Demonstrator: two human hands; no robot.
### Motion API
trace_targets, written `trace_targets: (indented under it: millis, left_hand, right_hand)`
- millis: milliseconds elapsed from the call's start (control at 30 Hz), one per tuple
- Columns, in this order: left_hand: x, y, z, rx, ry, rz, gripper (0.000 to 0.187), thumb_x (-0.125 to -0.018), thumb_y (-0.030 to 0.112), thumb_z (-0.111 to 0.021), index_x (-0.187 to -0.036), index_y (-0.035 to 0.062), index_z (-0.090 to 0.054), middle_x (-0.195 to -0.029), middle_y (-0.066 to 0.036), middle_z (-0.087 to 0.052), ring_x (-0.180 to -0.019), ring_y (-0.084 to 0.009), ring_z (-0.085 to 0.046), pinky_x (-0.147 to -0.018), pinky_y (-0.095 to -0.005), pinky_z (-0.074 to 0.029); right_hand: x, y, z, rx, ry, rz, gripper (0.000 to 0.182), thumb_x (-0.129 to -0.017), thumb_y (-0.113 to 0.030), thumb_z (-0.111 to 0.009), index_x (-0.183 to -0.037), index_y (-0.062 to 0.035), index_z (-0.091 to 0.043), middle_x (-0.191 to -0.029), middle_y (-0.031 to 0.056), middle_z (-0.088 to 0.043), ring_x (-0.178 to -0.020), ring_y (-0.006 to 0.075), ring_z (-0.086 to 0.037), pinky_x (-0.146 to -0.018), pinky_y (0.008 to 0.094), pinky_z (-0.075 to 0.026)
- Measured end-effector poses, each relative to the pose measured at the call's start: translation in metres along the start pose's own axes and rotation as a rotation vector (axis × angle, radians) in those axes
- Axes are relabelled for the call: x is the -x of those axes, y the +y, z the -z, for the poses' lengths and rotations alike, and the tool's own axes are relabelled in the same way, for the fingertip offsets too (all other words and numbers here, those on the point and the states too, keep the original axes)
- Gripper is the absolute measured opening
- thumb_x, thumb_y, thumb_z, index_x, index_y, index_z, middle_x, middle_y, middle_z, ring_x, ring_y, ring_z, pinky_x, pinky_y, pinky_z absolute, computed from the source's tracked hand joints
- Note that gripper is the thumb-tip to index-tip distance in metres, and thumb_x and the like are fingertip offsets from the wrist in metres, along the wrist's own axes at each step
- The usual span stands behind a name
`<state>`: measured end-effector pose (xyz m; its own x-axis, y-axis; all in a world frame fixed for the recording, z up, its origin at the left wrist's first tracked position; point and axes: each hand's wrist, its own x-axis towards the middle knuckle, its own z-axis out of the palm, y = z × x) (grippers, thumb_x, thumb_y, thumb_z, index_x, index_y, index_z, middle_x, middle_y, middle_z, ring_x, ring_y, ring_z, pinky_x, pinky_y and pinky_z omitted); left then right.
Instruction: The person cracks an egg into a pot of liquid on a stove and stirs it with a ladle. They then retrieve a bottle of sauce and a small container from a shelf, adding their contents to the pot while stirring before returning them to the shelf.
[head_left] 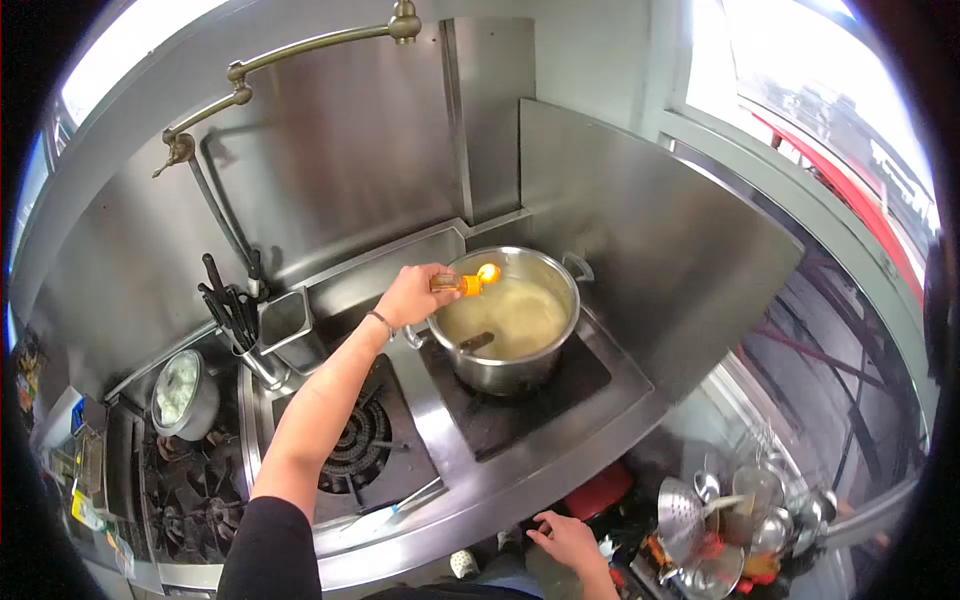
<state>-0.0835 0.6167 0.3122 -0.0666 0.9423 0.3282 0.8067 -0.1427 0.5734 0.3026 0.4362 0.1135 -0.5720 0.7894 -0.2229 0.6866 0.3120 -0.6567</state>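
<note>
1. Stove (432,420): spreads out below my left hand (408,296); my right hand (568,545) is just off its front edge. Step in hand, my read: adding from a small bottle to the big pot.
2. Big pot (500,375): directly under the left fingertips. Holds cloudy pale-yellow liquid. A dark utensil (477,342) dips in at the near-left side; can't tell what kind.
3. Grey pot (205,408): well left of the left fingers. Something white inside, can't identify it.
4. Rectangular pan (300,354): left of the left fingers, nearer than the grey pot. Contents unclear from here.
5. Perforated strainer (680,515): right of the right fingers, among other metal utensils.
6. Knife holder (266,370): left of the left fingers, beside the pan. Black-handled knives upright-ish in it.
7. Bottle (447,284): left fingers wrapped round it, near-horizontal, orange top over the liquid. Flow not visible. Next move calls for steady wrist, mouth inside the rim. Right fingers loosely curled, nothing seen in them.
</note>
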Motion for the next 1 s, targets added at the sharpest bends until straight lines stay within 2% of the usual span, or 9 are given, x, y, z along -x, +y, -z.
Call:
trace_targets:
  millis: [167, 400, 567, 700, 767, 833, 900, 967, 1000]
  left_hand:
    - [-0.036, -0.002, -0.014, -0.2, -0.071, -0.026, 0.033, -0.074, 0.022, -0.071, -0.101, 0.003, -0.066, -0.087, -0.019, -0.067, -0.08, -0.0323, -0.065, -0.072, -0.0369, -0.051]
    - [-0.071, -0.006, -0.037, -0.292, -0.167, 0.007, 0.031, -0.074, 0.023, -0.069, -0.101, 0.0097, -0.067, -0.088, -0.017, -0.067, -0.084, -0.0353, -0.064, -0.076, -0.0422, -0.051]
    - [-0.085, -0.001, -0.044, -0.443, -0.249, -0.137, 0.03, -0.075, 0.024, -0.071, -0.1, 0.008, -0.067, -0.092, -0.018, -0.066, -0.084, -0.0349, -0.063, -0.073, -0.0404, -0.051]
    - [-0.094, 0.01, -0.04, -0.38, -0.331, -0.12, 0.032, -0.075, 0.021, -0.071, -0.104, 0.0075, -0.066, -0.093, -0.017, -0.066, -0.086, -0.0341, -0.063, -0.074, -0.0392, -0.051]
    - [-0.097, 0.017, -0.032, -0.158, -0.337, -0.105, 0.034, -0.075, 0.017, -0.071, -0.107, 0.0064, -0.065, -0.094, -0.017, -0.066, -0.086, -0.033, -0.063, -0.075, -0.038, -0.05]
    - [-0.095, 0.018, -0.026, -0.047, -0.335, -0.055, 0.033, -0.075, 0.017, -0.071, -0.106, 0.0056, -0.065, -0.093, -0.017, -0.066, -0.086, -0.0328, -0.063, -0.075, -0.0376, -0.05]
    - [-0.094, 0.019, -0.021, 0.066, -0.328, -0.004, 0.032, -0.075, 0.016, -0.071, -0.104, 0.0048, -0.065, -0.092, -0.017, -0.066, -0.085, -0.0326, -0.064, -0.076, -0.0371, -0.05]
    - [-0.095, 0.02, -0.016, -0.29, -0.279, -0.148, 0.031, -0.075, 0.017, -0.071, -0.103, 0.0048, -0.065, -0.092, -0.016, -0.066, -0.087, -0.0337, -0.063, -0.077, -0.0388, -0.05]
    - [-0.095, 0.022, -0.016, -0.289, -0.28, -0.146, 0.031, -0.075, 0.017, -0.071, -0.103, 0.0048, -0.065, -0.092, -0.016, -0.066, -0.087, -0.0337, -0.063, -0.077, -0.0388, -0.05]
  right_hand:
    - [-0.047, 0.01, 0.028, -0.047, -0.078, 0.043, 0.037, -0.083, -0.039, -0.063, -0.109, -0.0125, -0.058, -0.091, 0.0067, -0.068, -0.085, 0.0271, -0.065, -0.071, 0.0398, -0.051]
    - [-0.076, 0.008, 0.055, -0.087, -0.125, 0.131, 0.04, -0.084, -0.041, -0.062, -0.109, -0.0111, -0.058, -0.095, 0.0082, -0.068, -0.083, 0.0276, -0.066, -0.07, 0.0403, -0.052]
    - [-0.083, 0.013, 0.055, -0.125, -0.112, 0.135, 0.04, -0.084, -0.043, -0.062, -0.109, -0.0113, -0.058, -0.095, 0.0078, -0.068, -0.083, 0.0274, -0.066, -0.071, 0.0397, -0.052]
    - [-0.085, 0.015, 0.055, -0.108, -0.106, 0.12, 0.04, -0.084, -0.043, -0.062, -0.108, -0.0109, -0.058, -0.094, 0.0072, -0.068, -0.081, 0.0268, -0.066, -0.07, 0.0389, -0.052]
    - [-0.085, 0.012, 0.061, -0.1, -0.091, 0.13, 0.04, -0.084, -0.042, -0.062, -0.108, -0.0109, -0.058, -0.093, 0.0069, -0.068, -0.081, 0.0261, -0.066, -0.069, 0.0383, -0.052]
    - [-0.087, 0.004, 0.075, -0.12, -0.067, 0.1, 0.034, -0.081, -0.033, -0.068, -0.105, -0.0102, -0.06, -0.087, 0.0043, -0.067, -0.075, 0.0196, -0.066, -0.068, 0.0321, -0.051]
    - [-0.088, -0.002, 0.083, -0.138, -0.031, 0.095, 0.033, -0.081, -0.032, -0.068, -0.105, -0.0102, -0.06, -0.086, 0.004, -0.067, -0.074, 0.0195, -0.066, -0.067, 0.0319, -0.051]
    - [-0.089, -0.003, 0.084, -0.154, -0.001, 0.09, 0.032, -0.081, -0.032, -0.068, -0.104, -0.0101, -0.06, -0.085, 0.0037, -0.066, -0.073, 0.0194, -0.065, -0.067, 0.0317, -0.051]
    - [-0.091, -0.001, 0.081, -0.14, 0.005, 0.11, 0.032, -0.081, -0.031, -0.068, -0.104, -0.0103, -0.06, -0.085, 0.0035, -0.066, -0.073, 0.0192, -0.065, -0.066, 0.0318, -0.051]
